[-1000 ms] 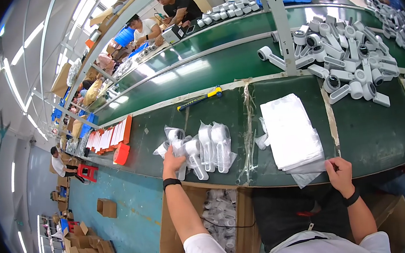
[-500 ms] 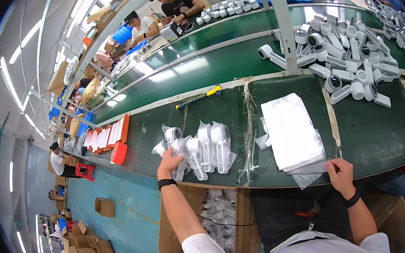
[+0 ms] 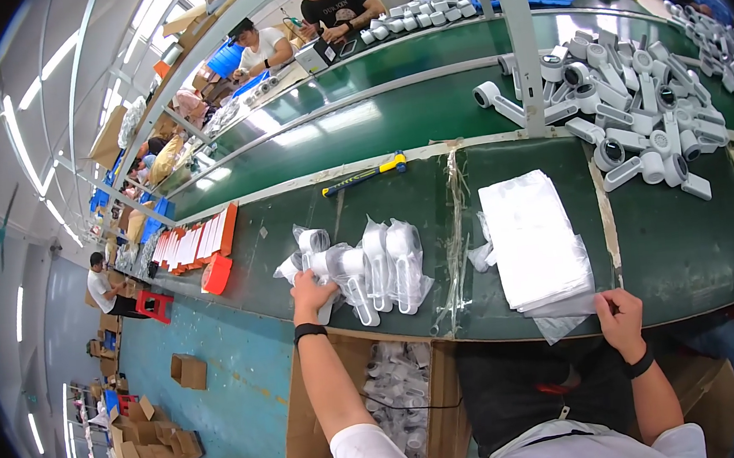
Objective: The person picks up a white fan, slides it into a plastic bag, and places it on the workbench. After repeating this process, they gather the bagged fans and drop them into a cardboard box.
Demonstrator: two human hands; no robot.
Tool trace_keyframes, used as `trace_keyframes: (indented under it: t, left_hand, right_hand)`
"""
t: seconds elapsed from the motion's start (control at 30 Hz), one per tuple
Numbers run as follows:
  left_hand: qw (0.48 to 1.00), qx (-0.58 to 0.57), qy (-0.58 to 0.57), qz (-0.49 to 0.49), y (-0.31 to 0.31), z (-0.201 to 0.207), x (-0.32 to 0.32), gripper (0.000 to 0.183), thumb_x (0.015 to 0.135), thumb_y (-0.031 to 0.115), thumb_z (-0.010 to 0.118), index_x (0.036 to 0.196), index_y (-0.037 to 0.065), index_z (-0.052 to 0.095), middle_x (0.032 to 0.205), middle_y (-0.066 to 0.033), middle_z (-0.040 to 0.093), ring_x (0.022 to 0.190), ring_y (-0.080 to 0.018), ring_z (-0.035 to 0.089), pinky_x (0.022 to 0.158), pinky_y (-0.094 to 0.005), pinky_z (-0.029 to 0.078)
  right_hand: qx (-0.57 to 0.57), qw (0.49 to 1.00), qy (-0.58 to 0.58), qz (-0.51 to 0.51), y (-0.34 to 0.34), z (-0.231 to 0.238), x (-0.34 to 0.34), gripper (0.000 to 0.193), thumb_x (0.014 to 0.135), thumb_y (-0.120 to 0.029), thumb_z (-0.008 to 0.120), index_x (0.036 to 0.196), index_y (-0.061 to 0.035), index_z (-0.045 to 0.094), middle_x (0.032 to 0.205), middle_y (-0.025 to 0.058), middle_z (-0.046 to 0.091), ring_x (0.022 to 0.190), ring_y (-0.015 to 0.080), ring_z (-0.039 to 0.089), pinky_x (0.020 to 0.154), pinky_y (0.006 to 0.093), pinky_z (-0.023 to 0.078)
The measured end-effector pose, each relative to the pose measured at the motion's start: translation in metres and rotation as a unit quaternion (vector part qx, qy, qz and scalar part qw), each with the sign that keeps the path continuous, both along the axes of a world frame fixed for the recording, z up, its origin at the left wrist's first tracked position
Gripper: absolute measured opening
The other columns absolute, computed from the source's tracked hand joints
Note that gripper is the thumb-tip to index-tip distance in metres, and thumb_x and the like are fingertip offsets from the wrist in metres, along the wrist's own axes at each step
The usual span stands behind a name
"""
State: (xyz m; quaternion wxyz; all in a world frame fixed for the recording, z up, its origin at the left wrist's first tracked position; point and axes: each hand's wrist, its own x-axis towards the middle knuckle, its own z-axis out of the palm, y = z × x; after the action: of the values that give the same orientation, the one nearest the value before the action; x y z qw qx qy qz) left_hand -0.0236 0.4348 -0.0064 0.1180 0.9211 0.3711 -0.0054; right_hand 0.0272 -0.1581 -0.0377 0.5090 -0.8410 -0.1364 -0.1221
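My left hand (image 3: 310,296) is on the leftmost of several bagged white devices with round heads and straight handles. Its thumb and fingers curl round that bagged device (image 3: 313,241), partly hiding the handle. Beside it lie more bagged devices (image 3: 403,261), side by side in clear, crinkled plastic. Toward the right, a stack of flat plastic bags (image 3: 534,239) lies on the dark green bench. At the stack's near right corner my right hand (image 3: 621,321) is closed, its thumb and forefinger pinching the edge of a clear bag (image 3: 564,325).
Beyond the bags rises a heap of unbagged devices (image 3: 639,114). A yellow and black hammer (image 3: 365,175) lies near the bench's back edge, a red tape roll (image 3: 216,275) at left. Below the bench stands an open carton (image 3: 441,398) of bagged devices. A metal post (image 3: 528,63) stands ahead.
The view has shifted slightly. My left hand stays on the bagged device and my right at the bag stack's corner; neither has moved much.
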Motion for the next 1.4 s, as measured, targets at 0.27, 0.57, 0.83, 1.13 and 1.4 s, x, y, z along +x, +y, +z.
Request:
trace_keyframes:
  t: [0.27,0.57,0.83,1.13,1.4]
  left_hand:
    - [0.988,0.066,-0.04,0.132,-0.025,0.005,0.011,0.053,0.073,0.03,0.07,0.122,0.01,0.061,0.128,-0.0132,0.052,0.115,-0.0402,0.049,0.094,-0.0481,0.046]
    - [0.969,0.071,-0.159,0.175,-0.007,0.002,-0.057,0.058,0.066,0.032,0.074,0.115,0.003,0.063,0.12,-0.016,0.057,0.11,-0.0395,0.053,0.095,-0.0446,0.044]
    - [0.932,0.101,-0.288,0.197,-0.037,-0.056,-0.243,0.042,0.061,0.021,0.076,0.091,-0.004,0.061,0.097,-0.0183,0.06,0.092,-0.0334,0.057,0.085,-0.0404,0.045]
    - [0.929,-0.101,-0.106,0.34,-0.115,-0.27,-0.323,0.061,0.058,0.037,0.077,0.102,-0.005,0.066,0.108,-0.0276,0.064,0.104,-0.0401,0.06,0.089,-0.0427,0.048]
    - [0.954,-0.097,-0.043,0.281,-0.125,-0.309,-0.242,0.042,0.063,0.034,0.072,0.087,0.0,0.068,0.085,-0.0208,0.069,0.087,-0.0392,0.066,0.08,-0.0456,0.052]
  right_hand:
    - [-0.005,1.0,-0.007,-0.002,-0.001,0.0,-0.002,0.011,0.083,-0.006,0.067,0.077,0.003,0.064,0.061,0.0093,0.055,0.049,0.0158,0.049,0.048,0.0281,0.038]
    - [-0.01,1.0,0.005,0.015,-0.002,-0.009,-0.001,0.012,0.084,-0.007,0.067,0.079,0.0031,0.063,0.062,0.0076,0.054,0.051,0.013,0.047,0.05,0.0268,0.037]
    - [-0.042,0.999,-0.01,0.018,-0.006,-0.016,0.001,0.009,0.086,-0.005,0.063,0.081,0.0033,0.062,0.065,0.0068,0.052,0.054,0.0131,0.046,0.051,0.0266,0.037]
    - [-0.041,0.999,-0.022,0.014,-0.004,-0.017,0.001,0.005,0.083,0.0,0.059,0.085,0.0039,0.062,0.068,0.0072,0.054,0.057,0.0121,0.048,0.054,0.0252,0.039]
    - [-0.054,0.998,-0.041,0.01,-0.005,-0.014,0.0,0.008,0.085,-0.002,0.058,0.085,0.0041,0.063,0.071,0.0135,0.06,0.059,0.022,0.057,0.057,0.0306,0.045]
